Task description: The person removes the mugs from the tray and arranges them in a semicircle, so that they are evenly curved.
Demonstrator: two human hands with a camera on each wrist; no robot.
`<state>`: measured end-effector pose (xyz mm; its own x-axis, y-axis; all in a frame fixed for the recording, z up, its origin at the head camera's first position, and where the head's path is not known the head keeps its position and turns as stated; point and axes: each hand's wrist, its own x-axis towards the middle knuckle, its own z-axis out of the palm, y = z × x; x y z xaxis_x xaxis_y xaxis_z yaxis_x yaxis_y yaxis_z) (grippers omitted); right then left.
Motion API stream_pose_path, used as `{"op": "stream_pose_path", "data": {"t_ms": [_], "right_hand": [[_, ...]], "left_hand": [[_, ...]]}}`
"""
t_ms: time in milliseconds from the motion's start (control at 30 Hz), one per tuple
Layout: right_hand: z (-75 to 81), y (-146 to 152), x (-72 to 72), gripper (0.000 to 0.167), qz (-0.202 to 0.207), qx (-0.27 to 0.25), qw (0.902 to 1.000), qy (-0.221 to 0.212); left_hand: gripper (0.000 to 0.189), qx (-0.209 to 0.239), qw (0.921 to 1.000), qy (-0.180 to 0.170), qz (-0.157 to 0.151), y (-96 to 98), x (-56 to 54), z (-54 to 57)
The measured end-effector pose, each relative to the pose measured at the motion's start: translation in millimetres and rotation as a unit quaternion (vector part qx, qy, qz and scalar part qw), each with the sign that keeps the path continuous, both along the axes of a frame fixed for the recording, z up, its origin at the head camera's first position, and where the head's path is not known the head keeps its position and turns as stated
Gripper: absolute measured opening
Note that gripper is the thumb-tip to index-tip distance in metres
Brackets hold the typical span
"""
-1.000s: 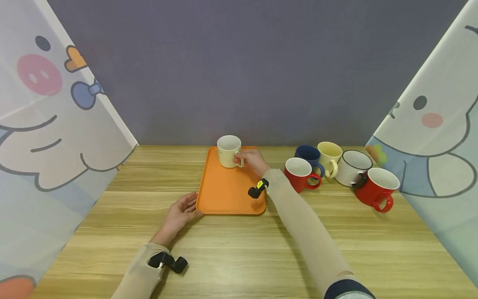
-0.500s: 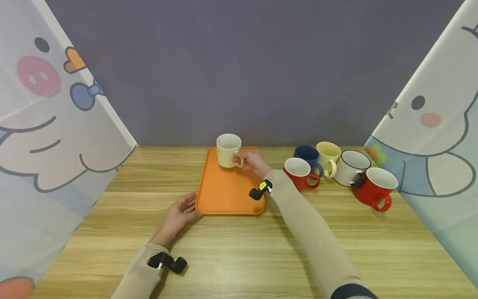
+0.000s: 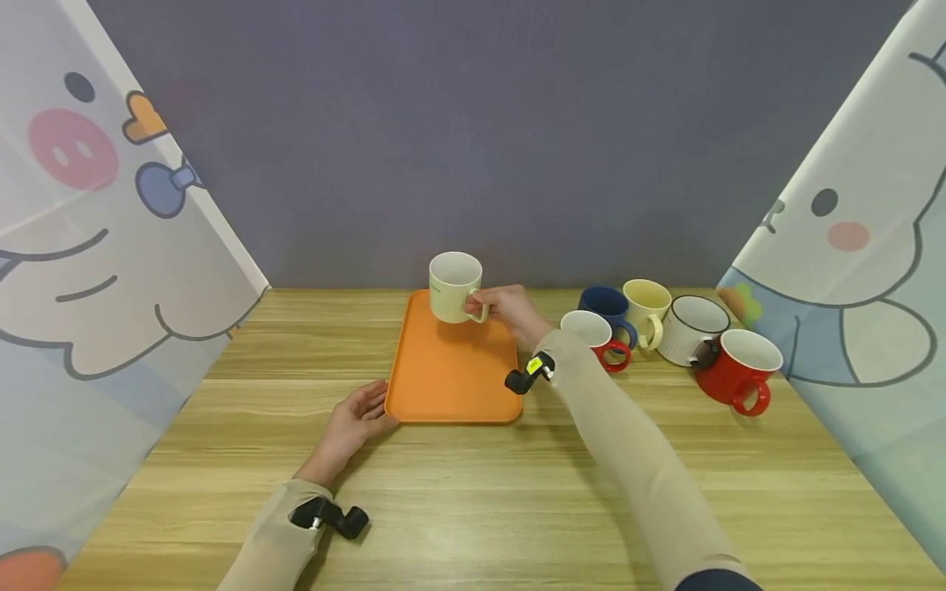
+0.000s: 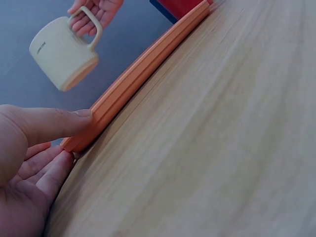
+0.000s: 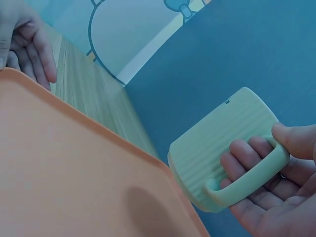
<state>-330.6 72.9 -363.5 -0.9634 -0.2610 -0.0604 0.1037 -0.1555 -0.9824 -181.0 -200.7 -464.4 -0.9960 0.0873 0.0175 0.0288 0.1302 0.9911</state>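
Observation:
My right hand grips a cream mug by its handle, fingers through the loop and thumb on top. The mug hangs above the far end of an orange tray, and its shadow falls on the tray in the right wrist view. At the tray's near left corner, my left hand holds the edge between thumb and fingers. In the left wrist view, the thumb lies on the tray's rim, with the fingers low beside the corner.
Several mugs stand right of the tray: a red one, a blue one, a yellow one, a white one with dark rim and another red one. A grey wall rises behind the wooden table.
My right hand has raised the cream mug off the tray by its handle. The left hand stays at the tray's corner.

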Motion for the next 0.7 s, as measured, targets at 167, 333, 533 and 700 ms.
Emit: {"op": "stream_pose_path", "data": {"t_ms": [167,333,533,700], "right_hand": [[6.7,6.8,4.6,0.032,0.001,0.001,1.0000,0.002],[13.2,15.0,11.2,0.033,0.005,-0.017,0.9998,0.002],[21.8,26.2,23.9,0.032,0.015,-0.009,0.9997,0.015],[26.9,37.0,35.2,0.034,0.026,0.003,0.9993,0.027]], "left_hand": [[0.071,0.003,1.0000,0.003,0.000,0.0,0.2,-0.1],[0.071,0.004,1.0000,0.007,0.000,0.2,0.2,-0.5],[0.072,0.001,0.9999,0.011,-0.003,1.4,-0.9,-2.7],[0.072,-0.001,0.9999,0.010,-0.004,1.9,-1.0,-3.4]]}}
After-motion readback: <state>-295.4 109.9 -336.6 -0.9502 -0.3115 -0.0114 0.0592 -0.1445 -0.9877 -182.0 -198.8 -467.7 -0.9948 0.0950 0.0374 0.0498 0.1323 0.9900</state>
